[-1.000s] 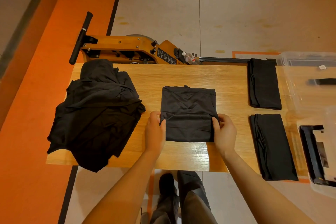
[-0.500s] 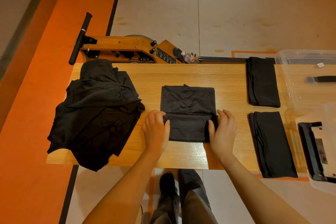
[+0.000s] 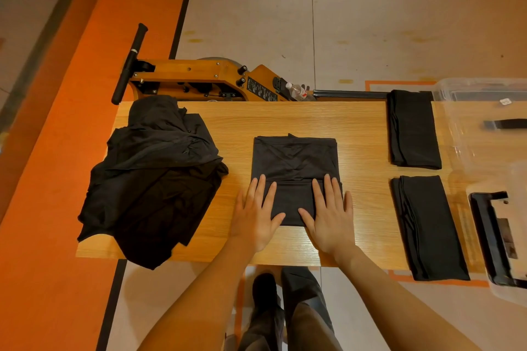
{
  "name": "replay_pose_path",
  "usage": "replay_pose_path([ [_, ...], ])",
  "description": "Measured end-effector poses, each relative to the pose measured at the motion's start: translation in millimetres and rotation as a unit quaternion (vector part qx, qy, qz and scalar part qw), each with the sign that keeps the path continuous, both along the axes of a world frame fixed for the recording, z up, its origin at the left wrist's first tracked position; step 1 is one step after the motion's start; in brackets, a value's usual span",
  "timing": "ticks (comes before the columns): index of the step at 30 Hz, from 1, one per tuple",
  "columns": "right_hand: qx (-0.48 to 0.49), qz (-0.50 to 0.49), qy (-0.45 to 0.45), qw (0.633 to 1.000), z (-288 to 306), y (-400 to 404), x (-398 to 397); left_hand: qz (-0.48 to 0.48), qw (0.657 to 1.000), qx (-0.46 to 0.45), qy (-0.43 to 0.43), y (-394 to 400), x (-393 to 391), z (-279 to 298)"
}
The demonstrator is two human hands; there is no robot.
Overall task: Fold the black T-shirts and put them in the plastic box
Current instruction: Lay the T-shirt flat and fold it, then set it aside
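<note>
Left hand and right hand lie flat side by side, fingers straight.

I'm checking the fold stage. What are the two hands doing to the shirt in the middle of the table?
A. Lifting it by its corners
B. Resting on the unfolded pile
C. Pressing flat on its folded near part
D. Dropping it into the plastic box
C: the left hand and right hand lie with straight fingers, palms down on the near fold of the shirt, which lies flat on the table.

Both flat hands press the folded black T-shirt.
</note>
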State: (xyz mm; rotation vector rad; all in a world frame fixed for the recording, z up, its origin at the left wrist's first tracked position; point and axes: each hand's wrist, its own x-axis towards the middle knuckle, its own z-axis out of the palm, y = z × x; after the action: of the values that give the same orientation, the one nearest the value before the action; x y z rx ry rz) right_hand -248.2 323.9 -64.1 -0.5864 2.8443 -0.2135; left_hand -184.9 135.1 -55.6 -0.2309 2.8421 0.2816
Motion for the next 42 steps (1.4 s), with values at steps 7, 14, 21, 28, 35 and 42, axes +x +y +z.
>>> replay_pose_path([
  [7,-0.092,-0.061,0.006,0.994,22,-1,-23,0.051,0.994,0.065,0.068,-10,-18,17],
  [14,-0.309,-0.328,-0.112,0.886,51,-8,-105,0.236,0.957,0.150,0.072,-42,-93,45],
  [21,-0.285,-0.367,-0.142,0.874,49,-18,-154,0.360,0.900,0.245,0.003,-67,-144,40],
  [28,-0.222,-0.347,-0.155,0.898,37,-28,-164,0.364,0.902,0.231,-0.029,-66,-162,34],
  [35,-0.272,-0.322,-0.156,0.893,39,-21,-164,0.354,0.887,0.295,0.000,-71,-160,40],
  [42,-0.375,-0.333,-0.192,0.844,46,-8,-158,0.316,0.861,0.397,0.032,-77,-144,62],
])
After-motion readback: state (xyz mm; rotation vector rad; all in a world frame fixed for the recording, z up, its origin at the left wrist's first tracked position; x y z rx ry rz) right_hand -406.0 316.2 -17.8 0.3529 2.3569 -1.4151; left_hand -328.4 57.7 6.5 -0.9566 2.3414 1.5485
